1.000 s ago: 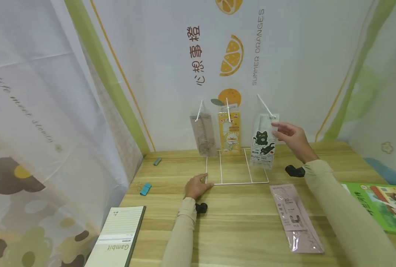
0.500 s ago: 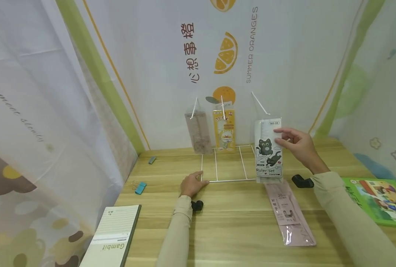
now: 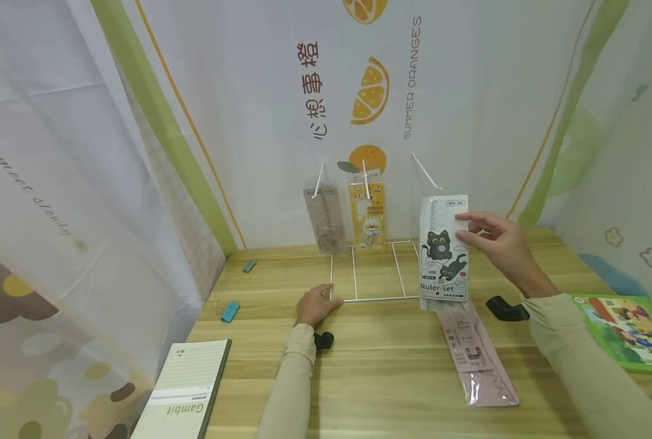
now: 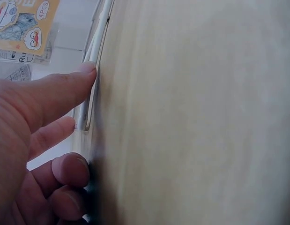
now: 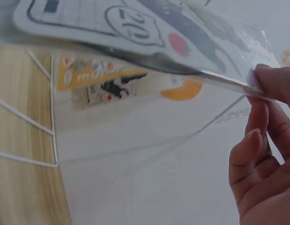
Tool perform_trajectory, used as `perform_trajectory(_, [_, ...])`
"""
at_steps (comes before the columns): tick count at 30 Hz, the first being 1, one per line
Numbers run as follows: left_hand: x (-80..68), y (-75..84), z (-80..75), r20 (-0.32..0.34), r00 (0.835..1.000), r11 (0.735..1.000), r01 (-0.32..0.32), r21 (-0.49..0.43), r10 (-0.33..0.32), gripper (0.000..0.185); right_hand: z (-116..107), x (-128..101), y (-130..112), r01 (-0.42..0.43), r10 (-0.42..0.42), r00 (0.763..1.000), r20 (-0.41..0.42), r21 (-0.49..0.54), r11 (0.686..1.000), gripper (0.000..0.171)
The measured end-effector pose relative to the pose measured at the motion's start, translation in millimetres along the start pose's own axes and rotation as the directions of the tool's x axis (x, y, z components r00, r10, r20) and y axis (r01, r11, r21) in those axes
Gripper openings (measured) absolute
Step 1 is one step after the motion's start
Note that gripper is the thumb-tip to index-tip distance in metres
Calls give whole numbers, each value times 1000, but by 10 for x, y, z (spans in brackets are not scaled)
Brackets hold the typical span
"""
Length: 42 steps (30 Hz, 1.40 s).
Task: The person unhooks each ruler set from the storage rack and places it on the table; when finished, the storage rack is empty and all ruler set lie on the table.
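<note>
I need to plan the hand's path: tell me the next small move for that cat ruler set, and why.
Probably lift the cat ruler set up and back toward the bare right peg. The right hand pinches its upper edge, and it hangs free below and in front of that peg, while the left hand steadies the white wire rack. The other two pegs carry packs.

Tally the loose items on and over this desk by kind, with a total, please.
Ruler packs: 4 (cat pack in right hand, pink, yellow, clear)
Binder clips: 2 (blue, grey)
Books: 2 (notebook, green book)
Wire rack: 1
Total: 9
</note>
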State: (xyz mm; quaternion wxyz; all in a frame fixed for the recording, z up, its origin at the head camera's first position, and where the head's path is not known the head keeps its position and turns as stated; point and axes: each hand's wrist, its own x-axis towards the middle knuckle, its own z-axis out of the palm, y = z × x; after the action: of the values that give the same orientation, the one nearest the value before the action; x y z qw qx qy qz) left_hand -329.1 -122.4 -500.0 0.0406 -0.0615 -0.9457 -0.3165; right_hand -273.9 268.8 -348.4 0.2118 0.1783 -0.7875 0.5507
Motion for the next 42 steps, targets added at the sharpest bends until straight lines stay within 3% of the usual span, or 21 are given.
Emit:
perform_trajectory(5, [-6,-2,-13,2,1000,1000,-4,-9,4,56,-9,-170,-80,-133,127,984,128,40,990,34])
perform_trajectory(9, [12,16,-49,1,1000,1000,6,-11,-6,56,96,-338,25,-273,233,928,291,106,956,29])
perform_trajectory(13, [37,28,-73,-2,1000,1000,9,-8,-9,56,281,-510,240,-365,299,869,395,102,925,32])
perform_trajectory(17, [52,32,-73,0,1000,1000,15,-5,-15,56,446,-648,440,-437,388,825,411,27,899,46])
perform_trajectory(21, [35,45,-80,7,1000,1000,11,10,-11,56,586,-751,571,-507,485,794,367,-42,861,46])
perform_trajectory(25, [10,56,-84,8,1000,1000,21,3,-21,56,697,-816,635,-507,505,796,334,-87,857,41])
perform_trajectory(32, [-6,44,-52,10,1000,1000,23,-3,-23,56,778,-879,700,-398,461,825,327,-244,884,29])
perform_trajectory(42, [-9,53,-29,4,1000,999,30,15,-30,56,816,-939,670,-313,468,830,302,-443,840,26])
